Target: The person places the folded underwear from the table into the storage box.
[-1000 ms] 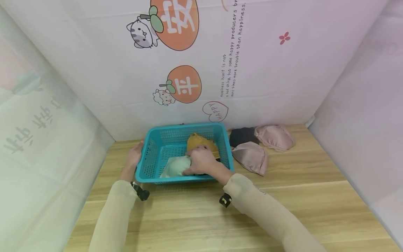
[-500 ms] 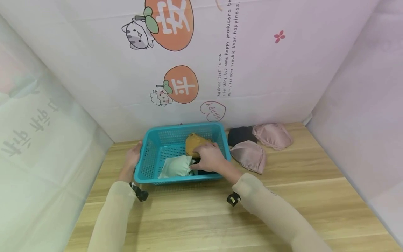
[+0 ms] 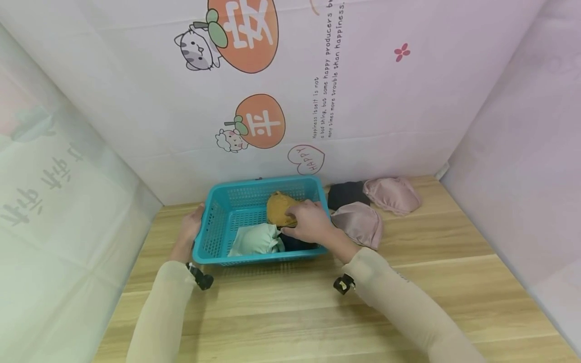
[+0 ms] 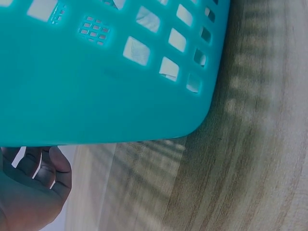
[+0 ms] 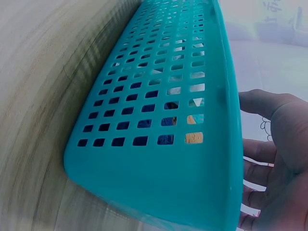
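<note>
My left hand (image 3: 189, 229) grips the left end of a turquoise plastic basket (image 3: 258, 259); in the left wrist view its fingers (image 4: 45, 171) curl up at the rim. Over the basket's right half hovers my right hand (image 3: 312, 223), fingers loosely bent and nothing between them, as the right wrist view also shows. Below it, a mint-green folded bra (image 3: 254, 240) lies at the basket's front. A mustard one (image 3: 278, 207) sits at the back, partly covered by the right hand. Dark navy fabric (image 3: 297, 244) lies in the front right part.
Right of the basket, two pink satin folded bras (image 3: 360, 224) and a dark grey piece of fabric (image 3: 348, 195) lie on the wooden table (image 3: 272, 312). A printed white cloth wall (image 3: 372, 101) rises close behind the basket, with side walls left and right.
My right hand has let go of the mint-green bra and drawn back to the right and up, uncovering the navy fabric. My left hand stays on the basket.
</note>
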The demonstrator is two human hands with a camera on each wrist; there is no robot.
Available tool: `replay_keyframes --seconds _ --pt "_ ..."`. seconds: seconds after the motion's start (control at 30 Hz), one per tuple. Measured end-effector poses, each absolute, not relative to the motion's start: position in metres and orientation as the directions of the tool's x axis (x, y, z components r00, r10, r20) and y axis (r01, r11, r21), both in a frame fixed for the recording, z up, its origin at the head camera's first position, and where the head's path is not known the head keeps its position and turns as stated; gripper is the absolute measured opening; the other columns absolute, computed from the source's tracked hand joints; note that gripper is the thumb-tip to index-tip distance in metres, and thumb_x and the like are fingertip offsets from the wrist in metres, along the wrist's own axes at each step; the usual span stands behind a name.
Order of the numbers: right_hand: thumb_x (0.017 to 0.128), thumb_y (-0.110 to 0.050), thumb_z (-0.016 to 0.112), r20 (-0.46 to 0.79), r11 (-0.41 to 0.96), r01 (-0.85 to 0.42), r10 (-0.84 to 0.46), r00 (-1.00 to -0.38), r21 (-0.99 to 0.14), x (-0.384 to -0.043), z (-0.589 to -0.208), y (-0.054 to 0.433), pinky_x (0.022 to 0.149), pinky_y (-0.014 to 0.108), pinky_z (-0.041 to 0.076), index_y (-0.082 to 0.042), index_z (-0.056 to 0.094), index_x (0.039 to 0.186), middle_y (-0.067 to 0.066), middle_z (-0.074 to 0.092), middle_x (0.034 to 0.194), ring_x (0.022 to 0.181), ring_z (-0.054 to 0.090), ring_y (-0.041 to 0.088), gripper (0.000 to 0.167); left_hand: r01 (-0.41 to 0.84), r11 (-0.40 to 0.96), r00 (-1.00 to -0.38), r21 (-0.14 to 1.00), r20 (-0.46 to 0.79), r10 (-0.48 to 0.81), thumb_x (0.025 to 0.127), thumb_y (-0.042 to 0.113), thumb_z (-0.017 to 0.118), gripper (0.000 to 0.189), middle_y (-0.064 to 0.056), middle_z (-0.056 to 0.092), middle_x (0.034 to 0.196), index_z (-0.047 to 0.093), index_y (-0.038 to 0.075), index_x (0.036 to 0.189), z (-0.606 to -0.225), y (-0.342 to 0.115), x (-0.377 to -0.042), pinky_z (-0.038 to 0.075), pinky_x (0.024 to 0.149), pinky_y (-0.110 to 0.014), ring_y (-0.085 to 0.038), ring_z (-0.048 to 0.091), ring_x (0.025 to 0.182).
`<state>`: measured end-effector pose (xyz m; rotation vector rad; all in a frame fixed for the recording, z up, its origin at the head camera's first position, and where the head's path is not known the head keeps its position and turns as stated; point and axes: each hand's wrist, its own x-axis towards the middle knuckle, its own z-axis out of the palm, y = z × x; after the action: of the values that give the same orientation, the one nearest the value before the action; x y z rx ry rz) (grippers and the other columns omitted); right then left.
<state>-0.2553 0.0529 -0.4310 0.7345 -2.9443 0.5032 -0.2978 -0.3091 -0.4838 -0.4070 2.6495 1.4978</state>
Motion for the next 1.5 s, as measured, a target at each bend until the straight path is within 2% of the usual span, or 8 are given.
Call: replay_keyframes --seconds 0.27,0.4,0.6,0.77,1.0,1.27,1.5 --pt "0.088 -0.048 0.073 0.12 0.842 -0.454 -0.438 -0.891 -0.292 -0.255 -0.429 0.055 0.1 0.055 0.044 -0.017 0.069 0.125 -0.002 0.072 0.119 0.107 0.059 0.025 0.048 -0.293 0.476 -0.954 0.83 -0.222 -0.2 0.101 0.069 0.025 0.073 0.0 0.056 0.082 0.058 0.01 0.128 -0.483 -0.308 -0.297 0.052 0.068 -0.028 -0.012 0.059 0.073" --pt "0.089 -0.048 0.073 0.113 0.844 -0.446 -0.433 -0.895 -0.298 -0.255 -0.428 0.057 0.1 0.056 0.043 -0.017 0.069 0.126 -0.001 0.072 0.118 0.105 0.058 0.024 0.048 -0.287 0.479 -0.956 0.83 -0.216 -0.198 0.101 0.068 0.026 0.073 0.0 0.056 0.083 0.057 0.01 0.133 -0.483 -0.309 -0.297 0.052 0.068 -0.028 -0.012 0.059 0.075" --pt "0.088 -0.046 0.074 0.127 0.844 -0.443 -0.424 -0.896 -0.302 -0.255 -0.427 0.061 0.099 0.055 0.044 -0.017 0.069 0.127 -0.001 0.072 0.117 0.105 0.058 0.024 0.049 -0.272 0.499 -0.961 0.823 -0.202 -0.191 0.095 0.077 0.024 0.086 -0.004 0.06 0.091 0.054 0.01 0.14 -0.483 -0.311 -0.296 0.051 0.071 -0.027 -0.013 0.06 0.08" --pt "0.089 -0.046 0.073 0.129 0.843 -0.439 -0.42 -0.898 -0.311 -0.255 -0.425 0.065 0.099 0.057 0.044 -0.018 0.069 0.127 -0.001 0.072 0.119 0.104 0.058 0.025 0.048 -0.271 0.495 -0.961 0.825 -0.201 -0.191 0.091 0.082 0.024 0.092 -0.004 0.062 0.095 0.054 0.01 0.14 -0.483 -0.311 -0.296 0.051 0.071 -0.026 -0.011 0.06 0.08" --pt "0.089 -0.048 0.072 0.135 0.859 -0.43 -0.408 -0.903 -0.277 -0.253 -0.421 0.072 0.097 0.056 0.044 -0.019 0.07 0.126 -0.002 0.072 0.117 0.103 0.059 0.025 0.047 -0.279 0.475 -0.958 0.835 -0.209 -0.195 0.095 0.077 0.026 0.085 -0.004 0.063 0.096 0.054 0.011 0.141 -0.483 -0.309 -0.295 0.051 0.072 -0.027 -0.012 0.061 0.081" --pt "0.089 -0.046 0.072 0.136 0.86 -0.422 -0.399 -0.907 -0.287 -0.253 -0.419 0.081 0.097 0.056 0.044 -0.019 0.068 0.128 0.0 0.072 0.116 0.106 0.061 0.025 0.048 -0.278 0.468 -0.958 0.839 -0.207 -0.199 0.099 0.072 0.028 0.079 -0.002 0.061 0.09 0.058 0.009 0.134 -0.484 -0.309 -0.296 0.051 0.07 -0.027 -0.012 0.06 0.079" --pt "0.088 -0.048 0.072 0.129 0.865 -0.401 -0.379 -0.916 -0.301 -0.253 -0.418 0.087 0.103 0.059 0.04 -0.017 0.068 0.128 0.002 0.071 0.122 0.115 0.06 0.029 0.051 -0.285 0.455 -0.956 0.844 -0.215 -0.201 0.091 0.081 0.026 0.089 -0.006 0.063 0.101 0.057 0.011 0.137 -0.483 -0.308 -0.294 0.051 0.075 -0.026 -0.012 0.061 0.085"
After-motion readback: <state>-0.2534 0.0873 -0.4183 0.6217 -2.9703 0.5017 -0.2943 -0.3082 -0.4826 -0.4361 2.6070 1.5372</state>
